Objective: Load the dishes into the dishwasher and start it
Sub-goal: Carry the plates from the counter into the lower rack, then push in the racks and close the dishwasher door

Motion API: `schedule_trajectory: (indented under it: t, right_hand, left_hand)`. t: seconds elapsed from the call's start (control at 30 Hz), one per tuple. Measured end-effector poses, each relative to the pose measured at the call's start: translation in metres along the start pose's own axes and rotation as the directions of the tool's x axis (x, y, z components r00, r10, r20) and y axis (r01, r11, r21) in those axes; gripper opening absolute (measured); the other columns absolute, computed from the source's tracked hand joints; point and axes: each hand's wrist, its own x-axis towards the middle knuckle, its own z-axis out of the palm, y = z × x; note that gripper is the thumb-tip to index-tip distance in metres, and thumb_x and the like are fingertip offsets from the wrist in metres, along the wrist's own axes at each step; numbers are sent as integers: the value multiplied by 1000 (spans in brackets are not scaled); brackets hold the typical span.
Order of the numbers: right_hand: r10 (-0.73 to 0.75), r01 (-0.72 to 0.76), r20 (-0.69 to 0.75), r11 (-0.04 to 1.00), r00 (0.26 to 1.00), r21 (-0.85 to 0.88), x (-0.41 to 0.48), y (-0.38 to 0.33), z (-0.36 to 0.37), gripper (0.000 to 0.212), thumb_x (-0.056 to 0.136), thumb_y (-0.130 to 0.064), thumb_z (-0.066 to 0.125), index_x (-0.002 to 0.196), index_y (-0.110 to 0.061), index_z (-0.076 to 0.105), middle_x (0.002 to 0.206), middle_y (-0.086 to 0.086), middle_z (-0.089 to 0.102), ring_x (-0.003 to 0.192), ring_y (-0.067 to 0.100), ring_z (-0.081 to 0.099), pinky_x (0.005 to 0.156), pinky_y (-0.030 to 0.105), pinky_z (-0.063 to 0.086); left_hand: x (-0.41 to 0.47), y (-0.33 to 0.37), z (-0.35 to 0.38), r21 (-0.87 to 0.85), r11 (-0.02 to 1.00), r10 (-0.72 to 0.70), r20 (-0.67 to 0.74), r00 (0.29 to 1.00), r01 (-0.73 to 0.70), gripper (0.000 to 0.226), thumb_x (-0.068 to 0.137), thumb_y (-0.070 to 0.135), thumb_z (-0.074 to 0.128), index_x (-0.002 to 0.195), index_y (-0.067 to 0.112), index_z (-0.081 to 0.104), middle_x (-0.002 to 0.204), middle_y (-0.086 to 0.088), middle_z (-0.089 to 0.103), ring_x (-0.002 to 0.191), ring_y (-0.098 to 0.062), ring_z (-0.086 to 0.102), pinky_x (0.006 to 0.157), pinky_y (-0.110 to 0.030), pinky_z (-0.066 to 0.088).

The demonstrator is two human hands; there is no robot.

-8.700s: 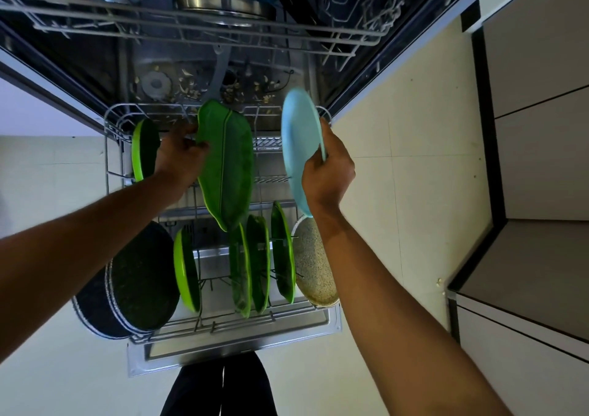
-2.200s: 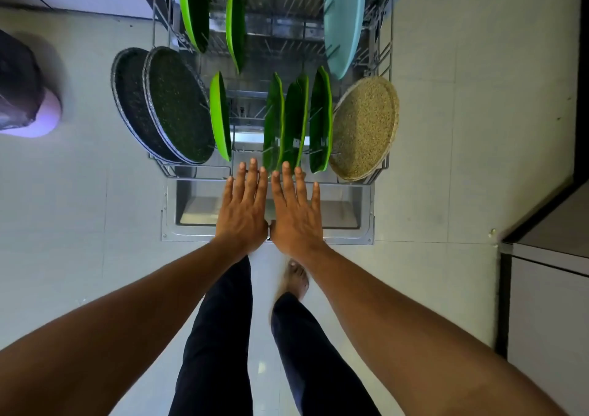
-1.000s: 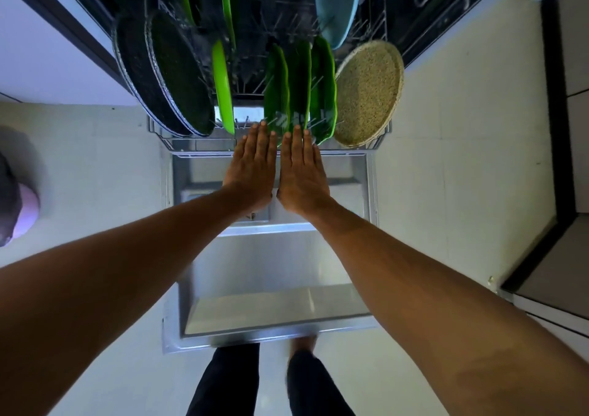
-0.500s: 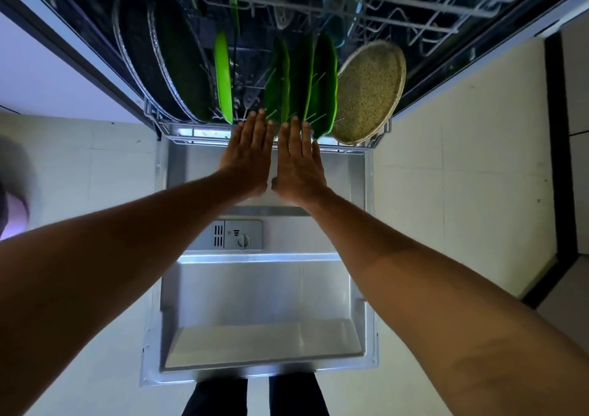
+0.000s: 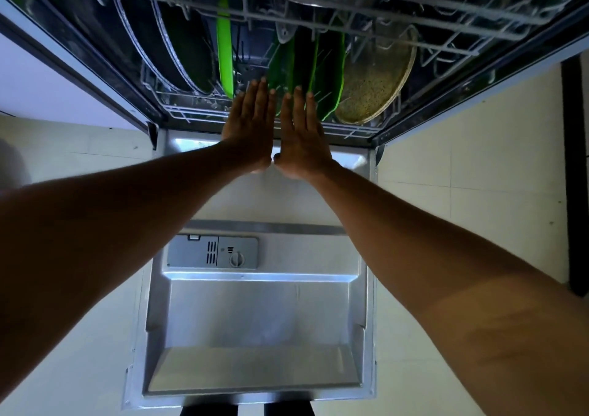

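The lower rack [image 5: 191,111] sits almost fully inside the dishwasher, under the upper rack [image 5: 350,4]. It holds two dark round plates [image 5: 178,45], a bright green plate [image 5: 224,52], dark green leaf-shaped plates [image 5: 325,65] and a speckled beige plate [image 5: 376,77], all on edge. My left hand [image 5: 251,128] and my right hand [image 5: 302,135] lie side by side, fingers straight, flat against the rack's front edge. Neither hand holds anything.
The dishwasher door [image 5: 255,320] lies open and flat below my arms, with the detergent dispenser [image 5: 213,252] on its inner face. Pale floor tiles [image 5: 462,192] lie on both sides. A dark cabinet edge [image 5: 573,173] stands at the right.
Both hands have pushed the lower rack from fully pulled out to deep inside the dishwasher. More of the open door shows now. Earlier, each hand held a plate over the rack.
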Motion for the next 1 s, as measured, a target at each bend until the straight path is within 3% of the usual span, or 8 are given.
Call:
schedule_trajectory:
  t: [0.13,0.3,0.57,0.7,0.83,0.93,1.0]
  right_hand:
    - [-12,12,-4,1000,1000,-6,-2,5,0,122,83,-39,75,156,-12,-20,162,10,-30,149,30,-28,124,52,9]
    - [11,-11,72,1000,997,8,-1,0,-4,132,79,-52,77,154,-12,-24,160,9,-35,147,30,-32,123,56,11]
    - [-49,46,118,999,992,27,-4,8,-17,109,90,-25,66,156,-14,-20,163,7,-29,149,28,-28,124,52,10]
    - [-142,142,1,989,990,27,-12,26,-22,95,91,-12,62,160,-16,-4,167,6,-13,154,26,-12,124,41,20]
    - [-179,183,-101,983,979,31,-30,31,-10,74,93,-17,63,157,-17,26,168,8,6,154,30,6,119,42,31]
    - [-193,196,-38,974,980,115,-58,31,5,55,92,-21,61,146,-18,49,160,8,32,147,29,28,115,41,35]
    - [-184,168,81,972,980,166,-83,30,17,50,92,-22,59,142,-19,54,151,7,44,140,28,39,112,39,38]
  left_hand:
    - [1,-2,4,37,999,2,-22,1000,-2,119,83,42,68,151,3,-21,159,-21,-25,149,-34,-20,123,-46,-2]
    - [2,1,3,17,1000,-10,-7,1000,10,131,76,56,71,151,3,-22,159,-21,-25,148,-35,-20,123,-46,-3]
    - [-2,-19,-1,-163,979,116,-37,993,-121,111,86,37,69,155,13,-14,163,-12,-19,150,-29,-16,122,-46,3]
    - [-14,-28,-2,-507,857,38,-109,993,-88,87,90,18,65,158,22,10,165,-7,-2,152,-28,-2,121,-42,10]
    - [-55,-27,21,-612,791,-99,-154,983,-17,66,90,15,63,151,14,38,157,-15,33,146,-30,29,118,-34,24]
    - [-99,-22,50,-629,778,-96,-104,990,9,48,88,17,62,135,12,57,139,-14,55,131,-32,48,112,-40,37]
    - [-135,-17,68,-632,774,-85,-46,995,37,43,85,24,57,127,17,63,132,-10,61,125,-30,53,107,-44,42]
